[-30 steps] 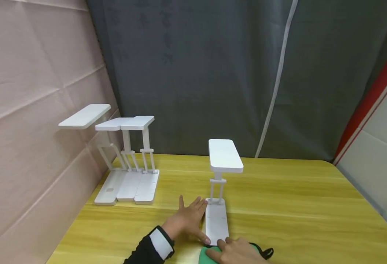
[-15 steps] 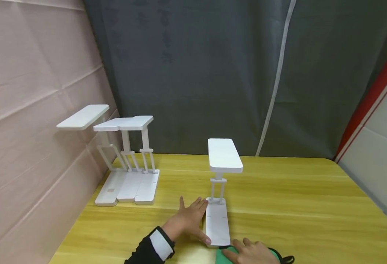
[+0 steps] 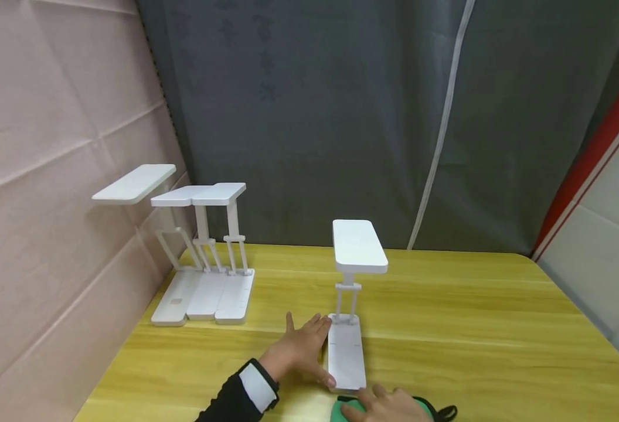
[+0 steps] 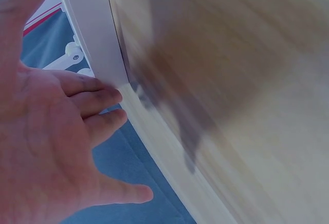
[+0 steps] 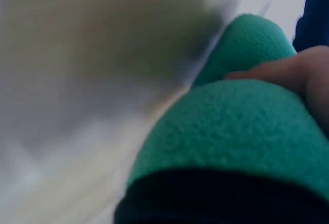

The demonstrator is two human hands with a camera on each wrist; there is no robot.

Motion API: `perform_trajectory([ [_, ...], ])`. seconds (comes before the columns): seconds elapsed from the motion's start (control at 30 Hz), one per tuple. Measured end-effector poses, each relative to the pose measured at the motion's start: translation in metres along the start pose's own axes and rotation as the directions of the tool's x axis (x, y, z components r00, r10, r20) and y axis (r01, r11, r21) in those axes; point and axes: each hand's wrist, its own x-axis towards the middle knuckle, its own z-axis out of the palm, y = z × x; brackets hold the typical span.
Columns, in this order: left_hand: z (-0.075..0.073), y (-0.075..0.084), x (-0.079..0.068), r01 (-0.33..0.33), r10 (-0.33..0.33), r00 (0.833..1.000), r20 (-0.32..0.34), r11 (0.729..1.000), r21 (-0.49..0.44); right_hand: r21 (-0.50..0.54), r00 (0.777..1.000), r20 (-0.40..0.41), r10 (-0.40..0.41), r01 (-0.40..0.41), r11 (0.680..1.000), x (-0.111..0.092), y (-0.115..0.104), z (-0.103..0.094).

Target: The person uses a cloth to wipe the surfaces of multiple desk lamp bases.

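Observation:
In the head view my left hand (image 3: 300, 350) lies with fingers spread along the left side of a white folding stand (image 3: 346, 354). Its fingertips and thumb tip reach the edge of the base. Slim legs carry a flat white panel above that base. In the left wrist view the fingers (image 4: 100, 100) lie at the corner of a white panel. My right hand (image 3: 391, 405), partly cut off by the bottom edge, holds a green fuzzy cloth (image 3: 337, 411) with black edging and a loop, close to the base's front end. The cloth (image 5: 231, 126) bulges around a finger in the right wrist view.
Several similar white folding stands (image 3: 202, 297) are lined up at the table's left back, their bases side by side. A pinkish cloth wall (image 3: 51, 205) borders the left, a dark curtain (image 3: 309, 129) the back. The yellow wood-grain tabletop (image 3: 473, 334) extends to the right.
My right hand and the green cloth shifted right along the stand's front end, then partway back left. My left hand and the stand stay in about the same place.

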Motion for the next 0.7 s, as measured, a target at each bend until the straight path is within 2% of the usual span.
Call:
perform_trajectory([
  [0.07,0.0,0.001,0.0,-0.008,0.008,1.0,0.001,1.0,-0.007,-0.001,1.0,-0.003,0.002,-0.002,1.0,0.01,-0.009,0.002],
  [0.13,0.001,0.003,0.0,-0.016,0.016,1.0,0.002,1.0,-0.004,-0.031,0.999,-0.048,-0.002,0.0,1.0,0.014,-0.014,0.005],
  [0.2,0.002,0.005,0.001,-0.022,0.022,1.0,0.006,1.0,-0.004,-0.033,0.998,-0.053,0.031,-0.033,0.999,0.014,-0.015,0.007],
  [0.4,0.001,0.005,0.002,-0.012,0.012,1.0,0.012,1.0,-0.008,0.014,0.993,0.017,0.115,-0.115,0.993,0.003,-0.002,0.008],
  [0.57,0.0,0.0,0.002,0.003,-0.003,1.0,0.002,1.0,-0.014,0.008,0.991,-0.042,0.129,-0.128,0.992,-0.013,0.009,0.011],
  [0.63,-0.001,-0.001,0.001,0.006,-0.006,1.0,0.002,1.0,-0.007,0.028,0.988,-0.046,0.148,-0.147,0.989,-0.018,0.013,0.012],
  [0.7,-0.001,-0.002,0.001,0.007,-0.007,1.0,0.007,1.0,0.0,0.09,0.983,-0.018,0.181,-0.178,0.98,-0.022,0.019,0.011],
])
